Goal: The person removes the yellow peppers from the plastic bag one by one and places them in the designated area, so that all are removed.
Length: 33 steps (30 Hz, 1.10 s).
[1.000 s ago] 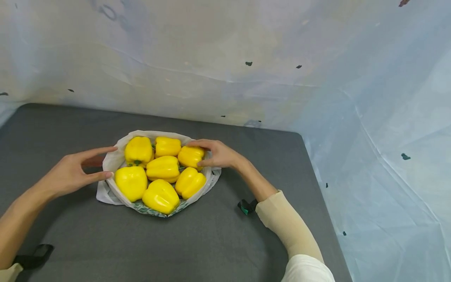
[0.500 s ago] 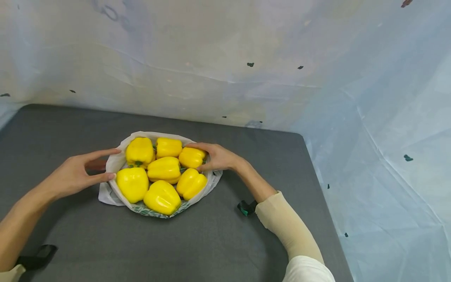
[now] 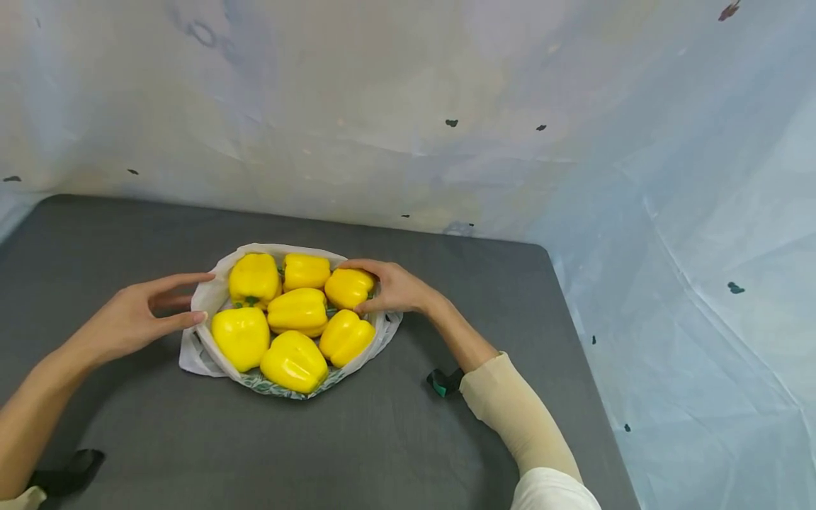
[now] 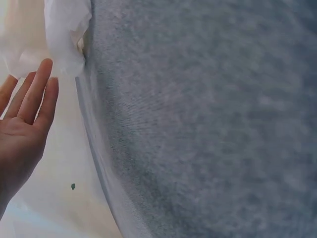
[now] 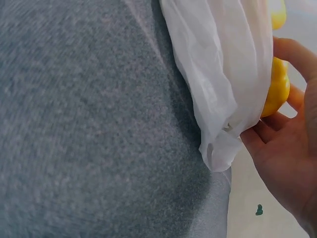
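Note:
A white plastic bag (image 3: pixel 212 353) with green print lies wide open on the grey table, with several glossy yellow peppers (image 3: pixel 297 312) inside. At its left rim is my left hand (image 3: pixel 137 315), thumb and fingers spread, fingertips touching or very near the plastic. My right hand (image 3: pixel 398 287) is at the right rim, its thumb and fingers loosely around the upper right pepper (image 3: pixel 348 287). In the right wrist view, a gap shows between the palm of the right hand (image 5: pixel 292 144) and the pepper (image 5: pixel 278 91). The left wrist view shows the left hand (image 4: pixel 25 129) beside the bag (image 4: pixel 67 37).
The dark grey table (image 3: pixel 268 453) extends around the bag. Pale plastic sheeting (image 3: pixel 357 99) with small dark marks hangs behind and to the right (image 3: pixel 701 283). Black straps (image 3: pixel 71 473) show by both forearms.
The right thumb has shifted from the front of the upper right pepper to its lower right edge. The whole head view has shifted slightly; bag and peppers keep their arrangement.

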Each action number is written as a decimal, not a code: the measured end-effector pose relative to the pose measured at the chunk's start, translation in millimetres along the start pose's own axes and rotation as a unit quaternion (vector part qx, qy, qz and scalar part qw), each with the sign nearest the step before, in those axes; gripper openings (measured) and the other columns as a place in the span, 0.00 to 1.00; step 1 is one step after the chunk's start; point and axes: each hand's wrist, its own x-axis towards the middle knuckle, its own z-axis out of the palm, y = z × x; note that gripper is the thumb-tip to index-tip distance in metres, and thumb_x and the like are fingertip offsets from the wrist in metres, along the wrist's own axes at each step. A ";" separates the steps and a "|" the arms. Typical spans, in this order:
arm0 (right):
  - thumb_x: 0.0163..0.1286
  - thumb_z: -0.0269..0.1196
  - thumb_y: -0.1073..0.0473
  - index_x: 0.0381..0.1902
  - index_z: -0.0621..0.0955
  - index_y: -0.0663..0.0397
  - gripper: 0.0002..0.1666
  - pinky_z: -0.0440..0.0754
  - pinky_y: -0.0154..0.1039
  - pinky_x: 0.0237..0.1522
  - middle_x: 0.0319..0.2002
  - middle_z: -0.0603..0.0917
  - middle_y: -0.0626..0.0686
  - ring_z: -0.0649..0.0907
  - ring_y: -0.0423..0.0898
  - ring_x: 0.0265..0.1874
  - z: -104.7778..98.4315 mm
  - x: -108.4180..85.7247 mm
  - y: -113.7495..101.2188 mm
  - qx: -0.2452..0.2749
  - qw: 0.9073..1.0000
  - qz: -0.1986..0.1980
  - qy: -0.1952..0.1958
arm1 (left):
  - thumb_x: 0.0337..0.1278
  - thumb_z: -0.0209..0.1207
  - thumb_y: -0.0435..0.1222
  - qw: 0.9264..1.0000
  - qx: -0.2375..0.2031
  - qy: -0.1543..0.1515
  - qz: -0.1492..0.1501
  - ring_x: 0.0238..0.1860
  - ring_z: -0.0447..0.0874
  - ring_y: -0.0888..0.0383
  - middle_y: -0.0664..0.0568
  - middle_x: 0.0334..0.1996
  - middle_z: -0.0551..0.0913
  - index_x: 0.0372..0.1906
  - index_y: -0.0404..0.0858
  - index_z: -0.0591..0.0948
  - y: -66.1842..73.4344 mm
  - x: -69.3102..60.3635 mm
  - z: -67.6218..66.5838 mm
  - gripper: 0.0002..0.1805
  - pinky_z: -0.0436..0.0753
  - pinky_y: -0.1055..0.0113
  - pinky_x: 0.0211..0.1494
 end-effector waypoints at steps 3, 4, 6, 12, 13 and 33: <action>0.60 0.72 0.47 0.73 0.67 0.39 0.45 0.75 0.38 0.59 0.68 0.72 0.44 0.75 0.39 0.59 -1.3 0.7 -0.9 0.000 1.000 0.000 0.010 | 0.62 0.67 0.44 1.000 -0.005 -0.005 -0.004 0.58 0.75 0.27 0.31 0.70 0.64 0.74 0.42 0.66 -0.6 1.3 -0.4 0.38 0.81 0.39 0.50; 0.60 0.72 0.47 0.73 0.67 0.39 0.45 0.75 0.38 0.59 0.68 0.72 0.44 0.75 0.39 0.59 -1.5 0.0 -1.2 0.002 1.000 0.002 0.012 | 0.61 0.67 0.44 1.000 -0.006 -0.008 -0.005 0.57 0.75 0.28 0.31 0.70 0.64 0.74 0.42 0.66 -0.7 1.9 -0.4 0.38 0.83 0.44 0.49; 0.60 0.72 0.48 0.73 0.67 0.39 0.45 0.76 0.39 0.58 0.67 0.72 0.44 0.75 0.39 0.58 -2.4 -1.3 -2.1 0.009 1.000 0.002 0.018 | 0.61 0.67 0.44 1.000 -0.008 -0.010 -0.005 0.57 0.77 0.30 0.31 0.70 0.64 0.74 0.42 0.67 -0.6 2.9 -0.5 0.38 0.86 0.56 0.45; 0.59 0.73 0.50 0.73 0.67 0.41 0.46 0.74 0.39 0.60 0.67 0.72 0.43 0.75 0.39 0.60 -7.1 -4.0 -5.5 0.040 0.999 0.000 0.027 | 0.61 0.68 0.42 1.000 -0.028 -0.012 -0.005 0.51 0.83 0.60 0.31 0.69 0.65 0.73 0.42 0.67 0.7 3.3 -1.0 0.37 0.82 0.76 0.40; 0.59 0.73 0.50 0.73 0.67 0.41 0.46 0.74 0.40 0.60 0.68 0.72 0.43 0.74 0.39 0.60 -7.8 -4.3 -6.0 0.045 0.999 -0.003 0.028 | 0.61 0.68 0.42 0.999 -0.030 -0.013 -0.005 0.49 0.81 0.68 0.31 0.69 0.65 0.73 0.42 0.67 0.9 3.1 -1.0 0.37 0.82 0.76 0.40; 0.59 0.72 0.61 0.74 0.66 0.48 0.46 0.80 0.45 0.54 0.68 0.70 0.50 0.75 0.45 0.59 -26.2 -9.4 -9.5 0.089 0.993 -0.027 0.073 | 0.61 0.67 0.46 0.999 -0.024 -0.029 -0.021 0.58 0.76 0.31 0.30 0.70 0.63 0.74 0.41 0.66 4.1 7.9 1.2 0.39 0.87 0.58 0.45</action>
